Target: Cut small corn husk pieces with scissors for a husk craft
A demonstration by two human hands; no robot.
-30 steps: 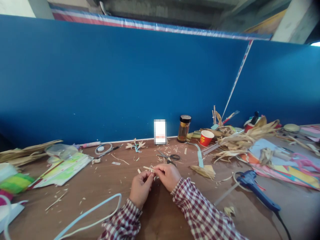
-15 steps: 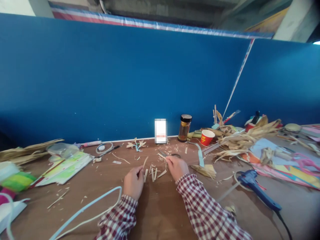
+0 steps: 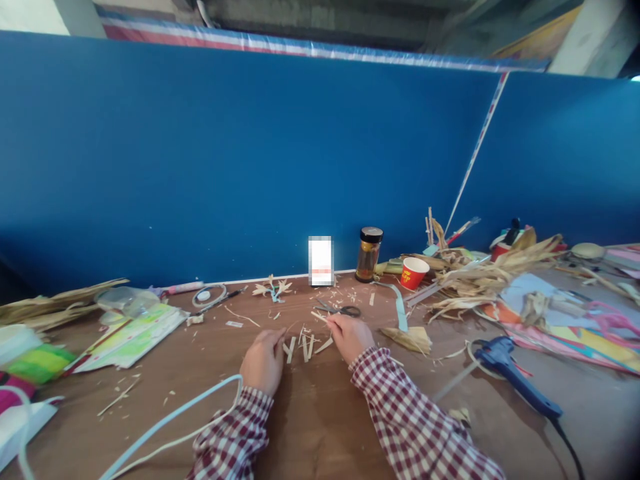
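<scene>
My left hand (image 3: 263,362) is closed in a pinch, and a thin husk strip (image 3: 292,326) pokes out from its fingertips, seen nearly edge-on. To its right, my right hand (image 3: 351,339) pinches a narrow pale strip (image 3: 319,316) pointing to the left. Scissors (image 3: 349,311) with dark handles lie on the table just beyond the right hand. Between the hands lie several short cut strips (image 3: 305,348) and fine scraps. Farther back sits a small husk flower (image 3: 273,289) with a light blue stem.
A lidded jar (image 3: 369,255) and red paper cup (image 3: 415,273) stand at the back. Dried corn husks (image 3: 490,273) pile up on the right, near a blue glue gun (image 3: 517,377). A pale blue cable (image 3: 173,417) loops by my left forearm. A blue panel (image 3: 280,153) borders the table.
My left hand has shifted slightly left, and its strip has turned to look thinner. My right hand has moved a little, leaving more of the scissors showing.
</scene>
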